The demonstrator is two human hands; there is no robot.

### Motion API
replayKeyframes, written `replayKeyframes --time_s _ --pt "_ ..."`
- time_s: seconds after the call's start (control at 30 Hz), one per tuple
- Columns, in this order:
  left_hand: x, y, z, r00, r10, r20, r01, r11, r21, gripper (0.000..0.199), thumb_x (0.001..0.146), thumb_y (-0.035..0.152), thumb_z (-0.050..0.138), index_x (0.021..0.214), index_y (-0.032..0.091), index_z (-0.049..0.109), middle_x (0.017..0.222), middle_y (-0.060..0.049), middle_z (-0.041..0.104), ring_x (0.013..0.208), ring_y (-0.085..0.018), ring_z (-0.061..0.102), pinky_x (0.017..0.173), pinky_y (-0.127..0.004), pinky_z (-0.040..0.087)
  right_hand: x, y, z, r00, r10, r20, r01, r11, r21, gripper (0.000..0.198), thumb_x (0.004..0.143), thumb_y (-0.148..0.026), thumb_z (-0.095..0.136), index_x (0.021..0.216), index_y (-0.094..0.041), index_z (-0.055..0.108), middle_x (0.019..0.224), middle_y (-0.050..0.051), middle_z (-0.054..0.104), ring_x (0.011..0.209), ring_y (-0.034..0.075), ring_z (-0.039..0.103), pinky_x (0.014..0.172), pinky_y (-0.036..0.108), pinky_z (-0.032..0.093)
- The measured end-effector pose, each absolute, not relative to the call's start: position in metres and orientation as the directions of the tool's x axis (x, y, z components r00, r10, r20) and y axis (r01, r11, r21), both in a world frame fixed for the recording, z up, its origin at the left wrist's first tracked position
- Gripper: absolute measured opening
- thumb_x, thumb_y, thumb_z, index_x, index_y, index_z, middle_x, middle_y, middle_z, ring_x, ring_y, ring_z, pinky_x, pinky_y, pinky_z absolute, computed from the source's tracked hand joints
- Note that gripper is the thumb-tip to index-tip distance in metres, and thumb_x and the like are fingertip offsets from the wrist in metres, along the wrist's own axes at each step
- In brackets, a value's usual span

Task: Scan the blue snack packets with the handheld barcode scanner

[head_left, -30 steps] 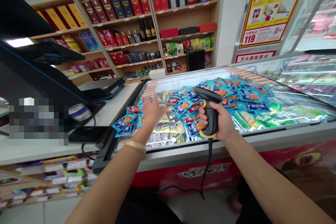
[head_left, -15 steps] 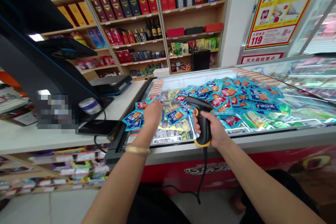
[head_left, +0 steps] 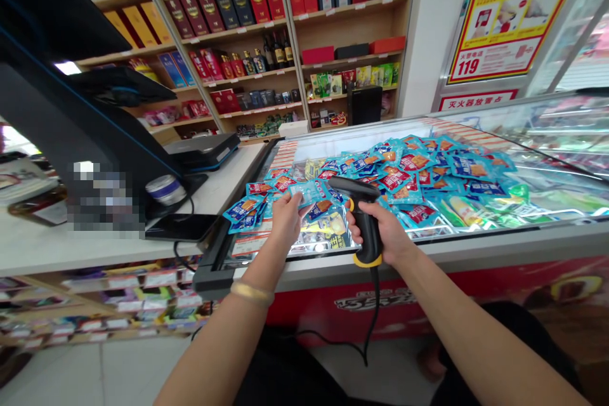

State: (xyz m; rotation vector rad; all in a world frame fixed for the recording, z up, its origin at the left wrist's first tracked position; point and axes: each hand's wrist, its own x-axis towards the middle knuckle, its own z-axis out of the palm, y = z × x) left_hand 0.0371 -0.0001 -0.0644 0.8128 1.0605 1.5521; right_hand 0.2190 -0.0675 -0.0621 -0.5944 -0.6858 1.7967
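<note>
My left hand (head_left: 286, 221) pinches a light blue snack packet (head_left: 311, 192) by its left edge, its pale printed side turned up. Close to its right, my right hand (head_left: 380, 231) is wrapped round the grip of a black and yellow barcode scanner (head_left: 367, 235). The scanner's head points left, towards the packet, and its cable hangs down over the front. Beneath both hands, on the glass top, lies a big heap of blue and red snack packets (head_left: 404, 171). A smaller group of packets (head_left: 243, 210) lies to the left of my left hand.
The glass-topped freezer (head_left: 342, 246) spans the front. At left, a counter (head_left: 223, 187) holds a dark monitor stand (head_left: 95, 114), a white and blue roll (head_left: 165, 190), a black flat pad (head_left: 181, 227) and a scale (head_left: 202, 151). Shelves of boxes (head_left: 233, 6) stand behind.
My left hand has moved slightly right and down from the left packets, and a light blue packet now shows in its fingers near the scanner. The scanner has shifted slightly left.
</note>
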Motion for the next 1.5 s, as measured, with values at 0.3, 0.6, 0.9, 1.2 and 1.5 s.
replayKeyframes --time_s 0.3,0.6,0.9,1.2,1.5 --pt "0.03 0.006 -0.068 -0.315 0.949 0.0 -0.415 -0.138 0.899 0.048 0.044 0.029 0.087 0.082 0.02 0.059 0.077 0.002 0.07 0.077 -0.015 0.067 0.071 -0.026 0.046 0.219 -0.068 -0.065 -0.337 0.939 -0.069 -0.634 -0.28 -0.721 0.021 0.072 -0.032 0.069 0.085 -0.017 0.063 0.064 0.0 0.06 0.048 0.009 0.051 0.039 0.018 0.043" --pt "0.028 0.003 -0.064 -0.269 0.963 -0.002 -0.461 -0.127 0.878 0.044 0.051 0.025 0.081 0.089 0.02 0.06 0.076 0.003 0.068 0.07 -0.014 0.066 0.073 -0.031 0.052 0.218 -0.071 -0.063 -0.371 0.927 -0.047 -0.619 -0.285 -0.732 0.023 0.07 -0.032 0.072 0.084 -0.016 0.063 0.064 0.0 0.06 0.048 0.009 0.052 0.04 0.018 0.044" --pt "0.035 0.005 -0.075 -0.278 0.935 0.221 -0.118 -0.261 0.958 0.045 0.048 0.023 0.082 0.091 0.015 0.069 0.074 -0.001 0.071 0.067 -0.016 0.064 0.067 -0.027 0.05 0.217 -0.072 -0.062 -0.39 0.92 -0.039 -0.58 -0.279 -0.765 0.026 0.069 -0.034 0.074 0.083 -0.015 0.063 0.064 0.0 0.06 0.046 0.008 0.052 0.039 0.018 0.043" --pt "0.034 0.003 -0.076 -0.231 0.907 0.351 0.079 -0.342 0.936 0.022 0.058 0.031 0.075 0.073 0.014 0.071 0.069 0.0 0.071 0.069 -0.017 0.064 0.068 -0.027 0.049 0.217 -0.073 -0.062 -0.403 0.913 -0.057 -0.539 -0.288 -0.791 0.029 0.068 -0.034 0.075 0.085 -0.015 0.063 0.065 -0.001 0.06 0.046 0.008 0.051 0.039 0.018 0.042" --pt "0.034 0.005 -0.081 -0.207 0.913 0.352 0.106 -0.337 0.936 0.023 0.063 0.03 0.071 0.08 0.013 0.072 0.07 0.0 0.069 0.065 -0.015 0.06 0.064 -0.026 0.047 0.216 -0.073 -0.061 -0.422 0.906 -0.036 -0.52 -0.274 -0.809 0.028 0.069 -0.037 0.075 0.077 -0.015 0.06 0.065 -0.001 0.058 0.047 0.008 0.05 0.039 0.018 0.042"
